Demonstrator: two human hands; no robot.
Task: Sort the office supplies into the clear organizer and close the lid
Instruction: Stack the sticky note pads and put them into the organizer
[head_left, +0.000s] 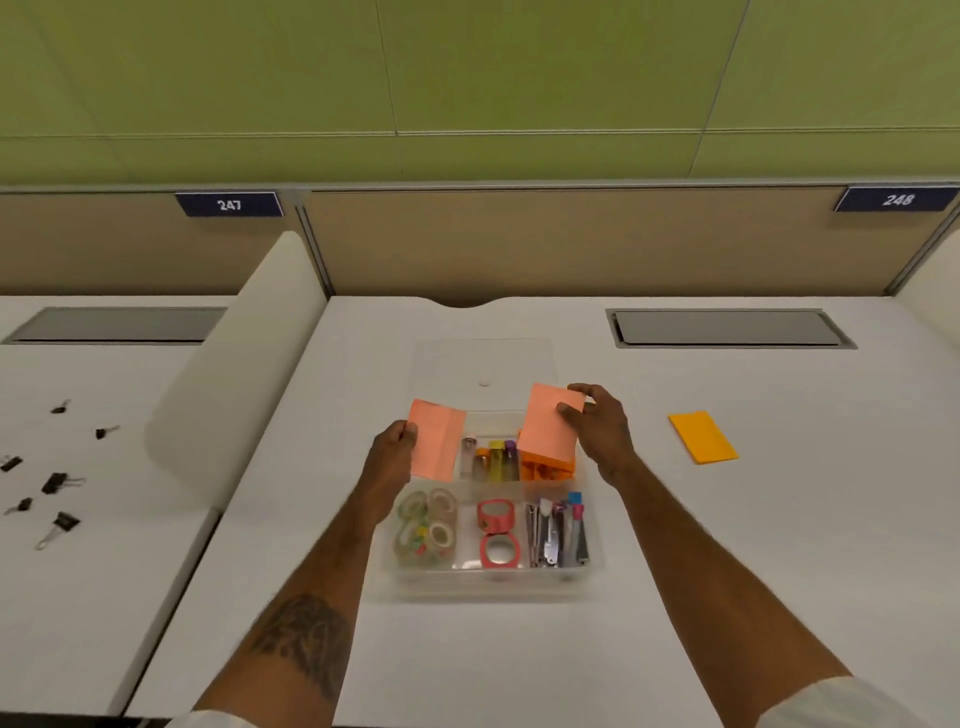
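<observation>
2 pink note pads (436, 446) (549, 422), 1 loose orange pad (702, 436), 1 orange stack (549, 466) in organizer (498, 584). Approx. 4 clear tape rolls (427, 527), 2 pink tape rolls (497, 532). 6 binder clips (57, 483) on next desk.

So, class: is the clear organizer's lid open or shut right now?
Open. The lid lies flat on the desk behind the clear organizer, leaving its compartments uncovered.

We find an open-plan office: white desks (727, 519) split by partition panels (571, 244), numbered plates 247 (229, 204) and 248 (897, 199) at frame top, cable hatch (727, 328).
</observation>
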